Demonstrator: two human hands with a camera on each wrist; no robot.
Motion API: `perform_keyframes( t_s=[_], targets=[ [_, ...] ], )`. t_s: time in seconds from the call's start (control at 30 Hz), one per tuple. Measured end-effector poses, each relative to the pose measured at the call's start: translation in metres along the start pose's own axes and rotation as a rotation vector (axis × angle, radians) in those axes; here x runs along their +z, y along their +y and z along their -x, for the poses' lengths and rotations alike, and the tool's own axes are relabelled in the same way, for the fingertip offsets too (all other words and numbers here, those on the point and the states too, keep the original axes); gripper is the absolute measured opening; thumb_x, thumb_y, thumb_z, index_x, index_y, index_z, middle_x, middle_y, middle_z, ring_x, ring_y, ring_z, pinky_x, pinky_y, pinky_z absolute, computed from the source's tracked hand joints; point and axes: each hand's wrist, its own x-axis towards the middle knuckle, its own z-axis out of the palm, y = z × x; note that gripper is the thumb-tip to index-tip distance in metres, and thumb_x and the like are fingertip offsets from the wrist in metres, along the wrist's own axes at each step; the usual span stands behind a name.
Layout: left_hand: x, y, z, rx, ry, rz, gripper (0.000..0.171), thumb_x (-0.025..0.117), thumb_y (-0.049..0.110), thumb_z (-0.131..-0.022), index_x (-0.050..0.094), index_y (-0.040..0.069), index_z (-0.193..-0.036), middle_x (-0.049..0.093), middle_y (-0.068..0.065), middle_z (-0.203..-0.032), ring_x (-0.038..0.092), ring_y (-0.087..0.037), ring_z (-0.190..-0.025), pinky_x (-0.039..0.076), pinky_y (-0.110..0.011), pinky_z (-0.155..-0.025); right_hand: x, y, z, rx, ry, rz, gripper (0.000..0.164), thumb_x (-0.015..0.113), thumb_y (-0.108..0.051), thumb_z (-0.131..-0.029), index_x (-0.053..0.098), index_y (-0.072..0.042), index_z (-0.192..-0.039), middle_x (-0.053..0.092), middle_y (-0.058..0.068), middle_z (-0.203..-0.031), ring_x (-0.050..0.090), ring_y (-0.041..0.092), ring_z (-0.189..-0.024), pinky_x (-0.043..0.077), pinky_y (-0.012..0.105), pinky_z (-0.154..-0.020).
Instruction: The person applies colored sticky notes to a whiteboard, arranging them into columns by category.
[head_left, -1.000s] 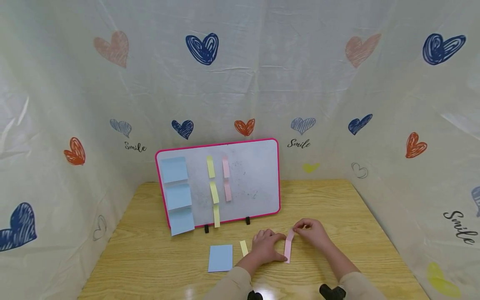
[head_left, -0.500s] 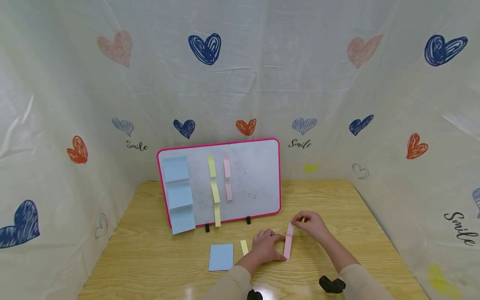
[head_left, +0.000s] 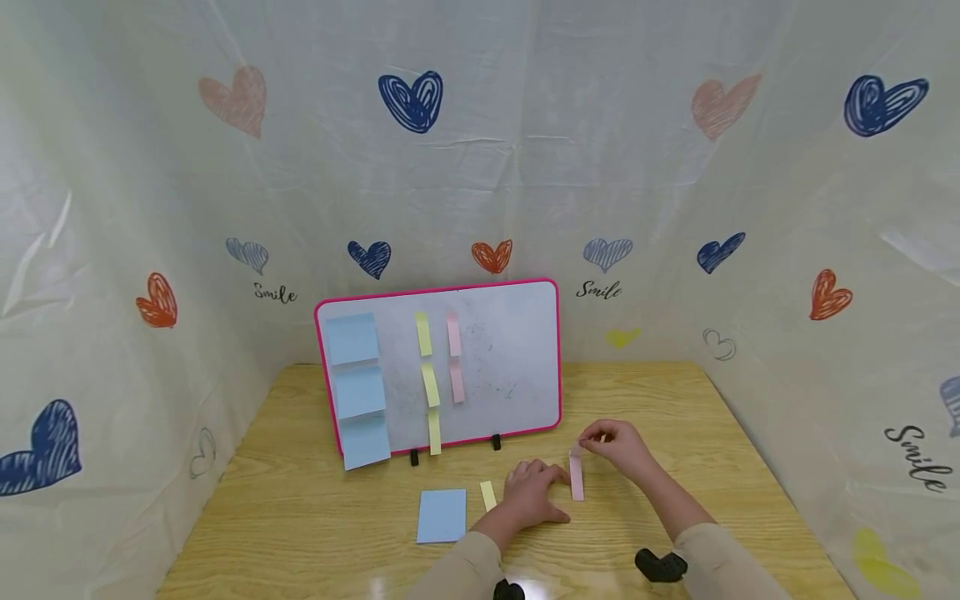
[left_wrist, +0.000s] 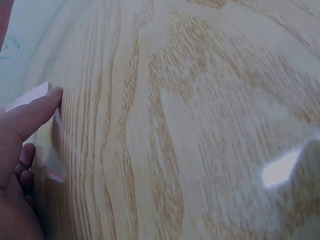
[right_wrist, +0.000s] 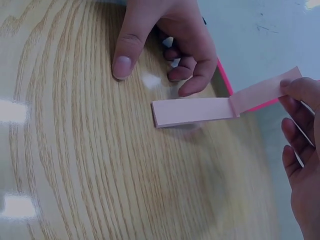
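My right hand (head_left: 621, 448) pinches the free end of a pink sticky-note sheet (right_wrist: 262, 93) between thumb and fingers. The sheet is folded up from a narrow pink sticky-note pad (right_wrist: 192, 111), and the two still join at a crease. In the right wrist view the pad stretches out from the raised sheet, over the wood. My left hand (head_left: 527, 493) is just left of the pad, thumb and fingers spread apart, with its thumb tip apart from the pad. Behind the left forearm, a yellow sticky-note pad (head_left: 487, 495) is partly hidden. A blue sticky-note pad (head_left: 441, 517) lies further left.
A pink-framed whiteboard (head_left: 517, 358) stands on small black feet at the back of the wooden table (head_left: 645, 392). It bears blue notes (head_left: 352, 340), yellow strips (head_left: 430, 385) and two pink strips (head_left: 453, 335). A heart-printed curtain (head_left: 525, 200) surrounds the table.
My left hand's thumb has come away from the pink pad's near end. My right hand has moved up and slightly left, and the pad has shifted away from me with the sheet.
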Motion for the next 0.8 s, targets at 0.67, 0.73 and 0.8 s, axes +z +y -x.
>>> perform_keyframes(
  t_s=[0.67, 0.73, 0.8],
  targets=[
    [0.003, -0.002, 0.0, 0.003, -0.011, 0.055, 0.06, 0.087, 0.041, -0.07, 0.06, 0.042, -0.124, 0.046, 0.014, -0.097, 0.036, -0.008, -0.089, 0.031, -0.03, -0.078, 0.021, 0.003, -0.004, 0.061, -0.025, 0.024, 0.004, 0.074, -0.011, -0.086, 0.073, -0.007, -0.086, 0.063, 0.0, -0.082, 0.051, 0.018, -0.076, 0.044, 0.029, -0.061],
    [0.002, -0.001, 0.0, 0.0, -0.006, 0.046, 0.059, 0.087, 0.042, -0.069, 0.061, 0.042, -0.122, 0.046, 0.014, -0.096, 0.036, -0.008, -0.088, 0.032, -0.03, -0.078, 0.022, 0.002, -0.005, 0.058, -0.025, 0.021, 0.004, 0.074, -0.012, -0.086, 0.073, -0.008, -0.086, 0.063, 0.0, -0.082, 0.051, 0.018, -0.076, 0.043, 0.029, -0.061],
    [0.0, 0.0, 0.0, -0.001, -0.003, 0.028, 0.058, 0.087, 0.043, -0.069, 0.063, 0.04, -0.121, 0.045, 0.014, -0.096, 0.036, -0.008, -0.088, 0.032, -0.03, -0.077, 0.023, 0.002, -0.006, 0.051, -0.018, 0.017, 0.005, 0.074, -0.012, -0.086, 0.073, -0.007, -0.086, 0.063, 0.0, -0.081, 0.051, 0.018, -0.076, 0.043, 0.029, -0.062]
  ],
)
